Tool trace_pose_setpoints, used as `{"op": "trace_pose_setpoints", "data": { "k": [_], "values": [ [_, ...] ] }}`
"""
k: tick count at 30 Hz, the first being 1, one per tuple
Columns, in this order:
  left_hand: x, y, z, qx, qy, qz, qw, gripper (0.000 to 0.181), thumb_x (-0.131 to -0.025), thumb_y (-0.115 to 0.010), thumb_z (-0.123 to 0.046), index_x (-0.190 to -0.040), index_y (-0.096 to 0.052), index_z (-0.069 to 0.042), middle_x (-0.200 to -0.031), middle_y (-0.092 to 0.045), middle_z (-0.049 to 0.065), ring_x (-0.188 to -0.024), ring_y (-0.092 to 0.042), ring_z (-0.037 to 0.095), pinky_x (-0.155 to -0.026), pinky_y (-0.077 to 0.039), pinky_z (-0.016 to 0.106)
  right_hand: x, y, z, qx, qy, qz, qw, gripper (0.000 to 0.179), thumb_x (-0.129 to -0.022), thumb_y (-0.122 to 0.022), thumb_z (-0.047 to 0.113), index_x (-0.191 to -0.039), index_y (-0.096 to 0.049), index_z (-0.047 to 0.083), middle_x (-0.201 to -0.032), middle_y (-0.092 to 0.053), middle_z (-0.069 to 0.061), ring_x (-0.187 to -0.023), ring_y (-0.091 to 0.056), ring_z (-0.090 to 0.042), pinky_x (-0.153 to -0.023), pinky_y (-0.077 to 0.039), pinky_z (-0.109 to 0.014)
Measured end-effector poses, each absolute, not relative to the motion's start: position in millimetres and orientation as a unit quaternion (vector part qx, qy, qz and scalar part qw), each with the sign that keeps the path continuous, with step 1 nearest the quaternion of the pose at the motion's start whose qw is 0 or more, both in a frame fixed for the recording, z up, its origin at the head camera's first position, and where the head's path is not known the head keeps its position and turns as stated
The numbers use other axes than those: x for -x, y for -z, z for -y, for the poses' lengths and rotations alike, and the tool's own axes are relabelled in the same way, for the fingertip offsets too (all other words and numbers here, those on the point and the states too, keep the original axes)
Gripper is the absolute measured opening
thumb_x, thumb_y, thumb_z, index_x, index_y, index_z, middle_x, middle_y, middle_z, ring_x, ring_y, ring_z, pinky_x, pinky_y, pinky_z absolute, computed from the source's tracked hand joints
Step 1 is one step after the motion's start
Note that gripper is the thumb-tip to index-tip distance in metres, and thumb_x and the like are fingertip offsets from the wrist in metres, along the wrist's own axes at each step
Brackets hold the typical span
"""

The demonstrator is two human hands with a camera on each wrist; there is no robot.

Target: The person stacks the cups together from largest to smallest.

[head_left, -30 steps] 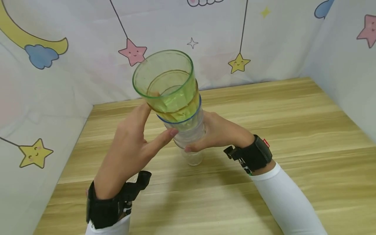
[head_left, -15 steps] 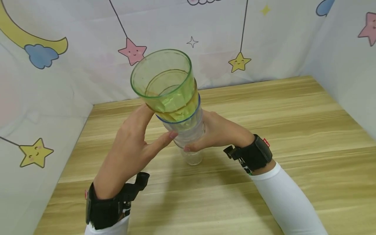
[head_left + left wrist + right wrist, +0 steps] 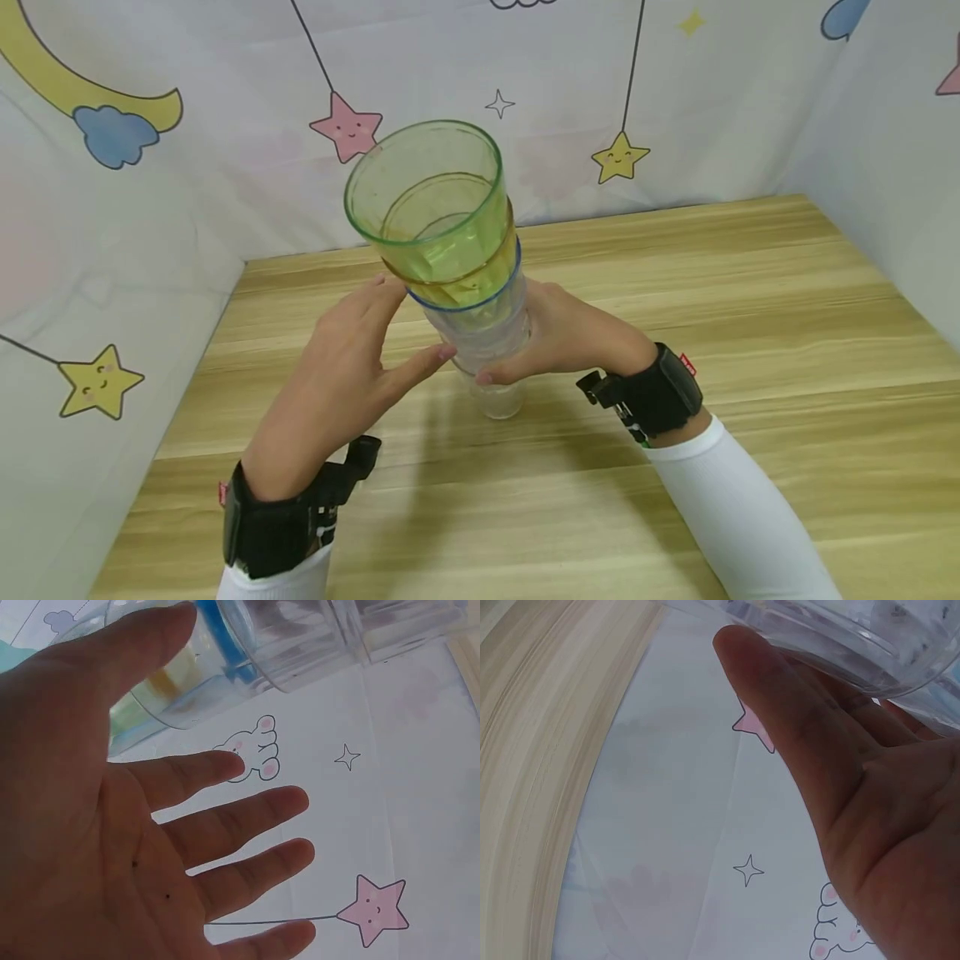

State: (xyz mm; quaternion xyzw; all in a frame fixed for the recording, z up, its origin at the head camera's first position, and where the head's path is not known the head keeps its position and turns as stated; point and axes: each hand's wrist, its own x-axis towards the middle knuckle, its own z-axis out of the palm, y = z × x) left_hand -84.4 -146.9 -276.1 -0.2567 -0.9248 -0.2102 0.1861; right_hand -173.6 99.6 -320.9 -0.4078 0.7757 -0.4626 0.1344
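Note:
A tall stack of nested clear plastic cups stands on the table in the head view. On top is a green-tinted cup [image 3: 450, 250], then an amber-rimmed cup [image 3: 480, 279] and a blue-rimmed cup [image 3: 487, 312]. Colourless cups [image 3: 501, 404] make up the lower part. My right hand [image 3: 573, 333] grips the colourless section from the right, thumb in front and fingers behind. On the other side my left hand [image 3: 337, 375] is held beside the stack with thumb and fingers spread. In the left wrist view its fingers [image 3: 232, 821] are straight, apart from the cups.
The wooden tabletop [image 3: 750, 333] reaches back to a white cloth backdrop [image 3: 540, 50] printed with stars and a moon. Cloth walls also rise at the left [image 3: 45, 250] and right [image 3: 885, 150]. Both wrists wear black straps with small cameras.
My left hand has lowered a little and its fingers have come away from the upper cups. The right hand keeps its grip, and the stack stays in place. The head view shifts slightly.

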Motion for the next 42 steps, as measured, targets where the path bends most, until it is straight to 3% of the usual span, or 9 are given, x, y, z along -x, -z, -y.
{"op": "trace_pose_setpoints", "data": {
  "k": [6, 11, 16, 23, 31, 42],
  "values": [
    [84, 278, 149, 0.241, 0.198, 0.934, 0.177, 0.071, -0.090, -0.077, -0.042, -0.148, -0.047, -0.013, -0.138, -0.059, 0.008, -0.129, -0.053, 0.029, -0.105, -0.040, 0.051, 172, 320, -99, 0.404, 0.462, -0.778, 0.138, 0.080, -0.073, -0.092, 0.036, -0.139, -0.048, 0.022, -0.126, -0.062, 0.008, -0.114, -0.060, -0.011, -0.097, -0.049, -0.038],
    [82, 279, 150, 0.196, 0.195, 0.955, 0.107, 0.079, -0.093, -0.071, -0.048, -0.157, -0.036, -0.018, -0.150, -0.049, 0.012, -0.140, -0.039, 0.039, -0.111, -0.026, 0.064, 172, 320, -100, 0.402, 0.464, -0.777, 0.140, 0.081, -0.072, -0.092, 0.033, -0.139, -0.048, 0.020, -0.127, -0.062, 0.005, -0.114, -0.060, -0.015, -0.097, -0.049, -0.040],
    [80, 280, 151, 0.149, 0.182, 0.970, 0.060, 0.086, -0.093, -0.069, -0.052, -0.161, -0.026, -0.020, -0.156, -0.040, 0.014, -0.143, -0.031, 0.048, -0.106, -0.016, 0.077, 172, 319, -100, 0.404, 0.463, -0.777, 0.140, 0.083, -0.072, -0.092, 0.034, -0.140, -0.047, 0.019, -0.128, -0.061, 0.004, -0.115, -0.060, -0.016, -0.097, -0.049, -0.041],
    [78, 289, 153, 0.126, 0.150, 0.980, 0.021, 0.091, -0.093, -0.069, -0.053, -0.161, -0.025, -0.011, -0.155, -0.039, 0.021, -0.144, -0.028, 0.049, -0.103, -0.013, 0.081, 172, 322, -99, 0.400, 0.461, -0.779, 0.141, 0.081, -0.072, -0.092, 0.034, -0.139, -0.047, 0.022, -0.126, -0.062, 0.008, -0.114, -0.060, -0.012, -0.097, -0.049, -0.038],
    [77, 295, 154, 0.113, 0.146, 0.983, 0.010, 0.092, -0.093, -0.068, -0.056, -0.160, -0.025, -0.010, -0.156, -0.035, 0.024, -0.145, -0.025, 0.047, -0.102, -0.013, 0.082, 173, 320, -99, 0.398, 0.452, -0.786, 0.138, 0.083, -0.072, -0.093, 0.036, -0.139, -0.047, 0.022, -0.126, -0.062, 0.007, -0.114, -0.060, -0.012, -0.096, -0.049, -0.039],
    [77, 295, 164, 0.061, 0.121, 0.990, -0.045, 0.099, -0.090, -0.065, -0.063, -0.161, -0.022, -0.009, -0.157, -0.029, 0.029, -0.144, -0.021, 0.053, -0.098, -0.012, 0.085, 173, 319, -99, 0.402, 0.458, -0.780, 0.143, 0.083, -0.072, -0.093, 0.035, -0.139, -0.046, 0.020, -0.127, -0.061, 0.004, -0.115, -0.060, -0.016, -0.097, -0.049, -0.042]
  ]
}}
